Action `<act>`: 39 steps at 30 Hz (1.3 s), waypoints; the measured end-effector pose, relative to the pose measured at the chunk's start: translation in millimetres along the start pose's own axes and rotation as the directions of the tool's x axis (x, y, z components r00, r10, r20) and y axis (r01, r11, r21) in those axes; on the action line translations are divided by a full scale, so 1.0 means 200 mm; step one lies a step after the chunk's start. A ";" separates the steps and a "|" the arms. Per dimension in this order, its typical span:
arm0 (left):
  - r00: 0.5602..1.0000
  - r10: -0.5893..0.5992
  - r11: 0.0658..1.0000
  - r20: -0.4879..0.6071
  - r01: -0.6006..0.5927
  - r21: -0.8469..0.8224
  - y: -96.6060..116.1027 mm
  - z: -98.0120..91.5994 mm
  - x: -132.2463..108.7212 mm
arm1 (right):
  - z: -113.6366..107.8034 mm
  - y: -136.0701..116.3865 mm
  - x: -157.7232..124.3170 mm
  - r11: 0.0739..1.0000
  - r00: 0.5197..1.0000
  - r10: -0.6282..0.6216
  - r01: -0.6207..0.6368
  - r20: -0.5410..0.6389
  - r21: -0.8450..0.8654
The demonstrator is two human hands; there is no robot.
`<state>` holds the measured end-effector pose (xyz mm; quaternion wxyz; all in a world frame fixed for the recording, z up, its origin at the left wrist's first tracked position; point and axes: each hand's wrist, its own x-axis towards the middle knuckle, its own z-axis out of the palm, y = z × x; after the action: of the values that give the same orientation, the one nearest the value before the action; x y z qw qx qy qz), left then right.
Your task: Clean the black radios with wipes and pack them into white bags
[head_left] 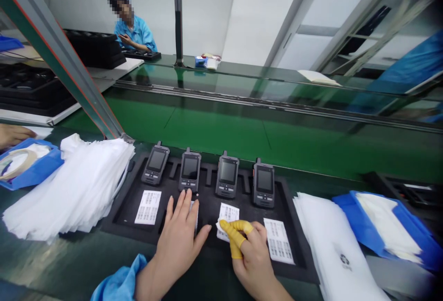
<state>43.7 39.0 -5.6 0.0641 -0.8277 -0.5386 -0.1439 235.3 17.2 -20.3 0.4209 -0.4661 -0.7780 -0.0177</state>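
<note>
Several dark handheld two-way radios (pixel 190 170) lie in a row in a black foam tray (pixel 128 202), their stubby antennas pointing away from me. Below them are white printed label sheets, one on the left (pixel 148 207) and one at the right (pixel 278 240). My left hand (pixel 180 234) is laid flat with fingers stretched out, partly covering another label sheet (pixel 197 218). Yellow finger cots cover some fingers of my right hand (pixel 251 248). Its thumb and forefinger pinch the edge of a label sheet (pixel 229 212) below the third radio.
White pouches (pixel 79 185) are stacked left of the tray, more white bags (pixel 341 245) right. Blue bins (pixel 38 169) (pixel 367 229) flank them; the left holds a tape roll (pixel 19 162). A co-worker's hand (pixel 14 135) shows far left; another person (pixel 134 31) sits beyond the green conveyor (pixel 214 123).
</note>
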 end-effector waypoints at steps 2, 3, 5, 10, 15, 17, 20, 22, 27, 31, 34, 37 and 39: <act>1.000 0.003 1.000 -0.004 -0.003 -0.008 0.00 0.00 0.00 | 0.00 0.00 0.00 1.000 1.000 -0.007 0.007 0.004 -0.012; 1.000 0.005 1.000 -0.004 -0.005 -0.007 0.00 0.00 0.00 | 0.00 0.00 0.00 1.000 1.000 -0.010 0.010 0.006 -0.015; 1.000 0.008 1.000 -0.001 -0.008 0.004 0.00 0.00 0.00 | -0.01 0.00 0.01 1.000 1.000 -0.008 0.008 0.007 -0.013; 1.000 0.004 1.000 0.019 -0.004 0.001 0.00 -0.01 0.00 | -0.01 0.00 0.01 1.000 0.999 -0.012 0.013 0.042 -0.005; 1.000 -0.005 1.000 0.021 0.005 -0.014 0.00 -0.01 0.00 | -0.01 0.01 0.00 1.000 0.998 -0.004 0.003 0.058 0.009; 1.000 -0.002 1.000 0.020 0.002 -0.012 0.00 -0.01 0.00 | 0.00 0.01 -0.01 1.000 0.997 0.005 -0.006 0.072 0.016; 1.000 -0.008 1.000 0.019 0.008 -0.010 0.00 -0.01 0.01 | -0.01 -0.01 -0.01 1.000 0.997 0.019 -0.020 0.070 0.020; 1.000 -0.014 1.000 0.019 0.015 -0.021 0.00 -0.01 0.01 | -0.03 -0.02 0.01 0.999 0.997 0.025 -0.027 0.079 0.022; 0.999 -0.021 0.997 0.035 0.023 -0.073 0.01 0.00 0.01 | -0.08 -0.01 0.17 1.000 0.978 -0.015 0.019 0.207 -0.018; 0.998 -0.030 0.997 0.052 0.034 -0.070 0.01 -0.01 0.01 | 0.03 0.03 0.37 0.970 0.912 -0.050 0.142 0.408 -0.198; 0.997 -0.031 0.997 0.068 0.035 -0.068 0.02 -0.02 0.02 | 0.15 0.04 0.48 0.949 0.872 -0.029 0.177 0.488 -0.260; 0.996 -0.032 0.997 0.089 0.038 -0.068 0.02 -0.02 0.02 | 0.24 0.04 0.52 0.948 0.869 -0.033 0.185 0.494 -0.261; 0.995 -0.035 0.996 0.095 0.043 -0.076 0.02 -0.02 0.02 | 0.26 0.03 0.50 0.948 0.865 -0.038 0.190 0.501 -0.257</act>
<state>48.7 38.9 0.1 0.0036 -0.8247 -0.5511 -0.1272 185.1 113.2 11.7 0.1335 -0.4659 -0.8738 -0.0412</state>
